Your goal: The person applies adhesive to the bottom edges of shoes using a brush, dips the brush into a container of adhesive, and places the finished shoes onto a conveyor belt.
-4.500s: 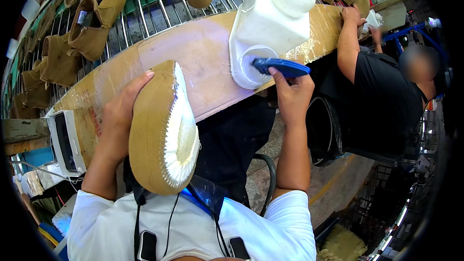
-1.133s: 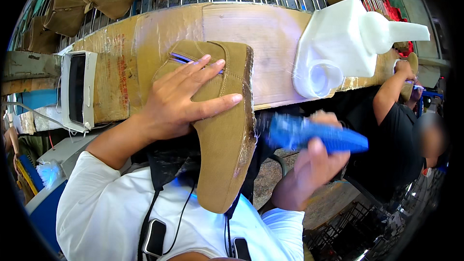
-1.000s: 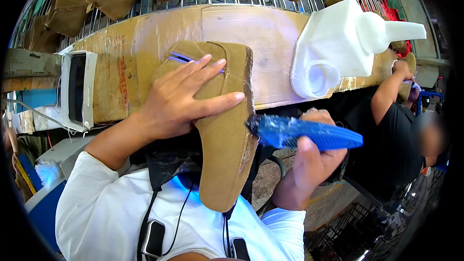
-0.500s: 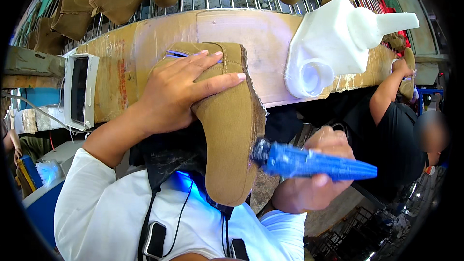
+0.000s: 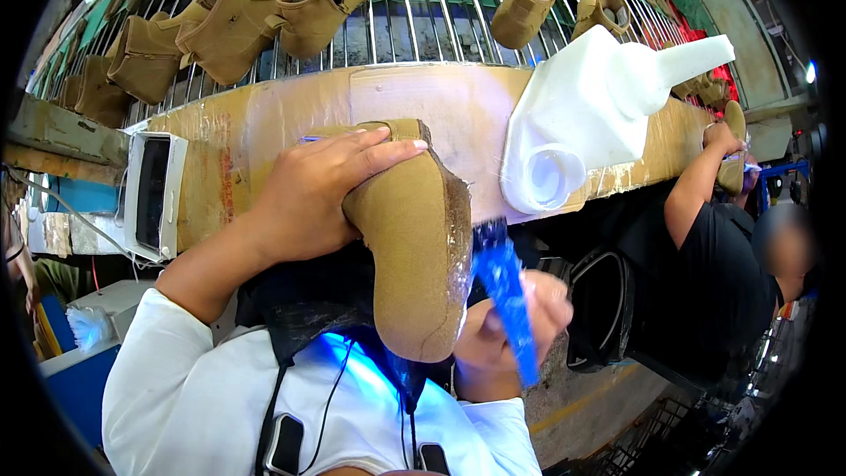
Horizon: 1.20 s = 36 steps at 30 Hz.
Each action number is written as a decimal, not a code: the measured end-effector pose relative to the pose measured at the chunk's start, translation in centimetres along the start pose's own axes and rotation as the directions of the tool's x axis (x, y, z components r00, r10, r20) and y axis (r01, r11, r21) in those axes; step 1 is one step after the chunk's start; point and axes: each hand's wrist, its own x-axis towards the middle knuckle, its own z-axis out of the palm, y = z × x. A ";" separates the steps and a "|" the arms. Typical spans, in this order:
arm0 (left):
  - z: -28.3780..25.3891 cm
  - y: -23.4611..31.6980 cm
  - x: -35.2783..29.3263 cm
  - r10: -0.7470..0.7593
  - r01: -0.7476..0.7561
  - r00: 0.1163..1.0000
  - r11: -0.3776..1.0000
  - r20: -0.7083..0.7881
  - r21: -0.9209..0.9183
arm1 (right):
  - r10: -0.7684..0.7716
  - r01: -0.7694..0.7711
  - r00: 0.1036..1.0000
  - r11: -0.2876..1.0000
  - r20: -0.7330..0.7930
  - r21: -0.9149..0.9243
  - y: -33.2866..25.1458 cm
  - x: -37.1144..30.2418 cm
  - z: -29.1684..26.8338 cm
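Note:
A tan suede-like boot (image 5: 405, 264) lies sideways in front of me, its toe pointing toward my body. My left hand (image 5: 322, 181) is closed over its ankle part, fingers wrapped round the shaft. Along the boot's right side runs the darker sole edge, with shiny wet-looking patches near the toe. My right hand (image 5: 520, 326), partly blurred, grips a blue brush (image 5: 505, 291) with dark bristles at its upper end. The bristles are just right of the sole edge; whether they touch it I cannot tell.
A white plastic bottle (image 5: 582, 115) with a spout and a round cup stands on the cardboard-covered bench (image 5: 423, 92). Behind it, several tan boots (image 5: 220, 26) sit on a metal bar rack (image 5: 423, 18). A white-framed device (image 5: 154, 194) is at left. Another person (image 5: 723, 264) works at right.
The brush has swung from pointing right to standing more upright, and my right hand has moved left. The boot has tilted, showing more of its sole edge. The view has shifted slightly.

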 end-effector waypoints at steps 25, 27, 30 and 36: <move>-1.0 1.5 3.5 -0.112 0.124 0.989 0.985 0.099 -0.122 | 0.055 -0.083 0.979 0.987 0.198 0.138 0.2 10.3 -3.4; -1.5 1.7 4.1 -0.150 0.167 0.980 0.977 0.130 -0.133 | 0.067 -0.088 0.981 0.990 0.184 0.111 0.4 10.6 -3.2; -1.9 1.5 5.0 -0.203 0.230 0.963 0.963 0.178 -0.142 | 0.082 -0.094 0.986 0.993 0.147 0.075 0.8 10.7 -2.8; -2.2 0.2 6.3 -0.046 0.059 0.993 0.991 0.113 -0.116 | 0.029 -0.045 0.991 0.991 0.130 0.125 2.2 10.8 -2.2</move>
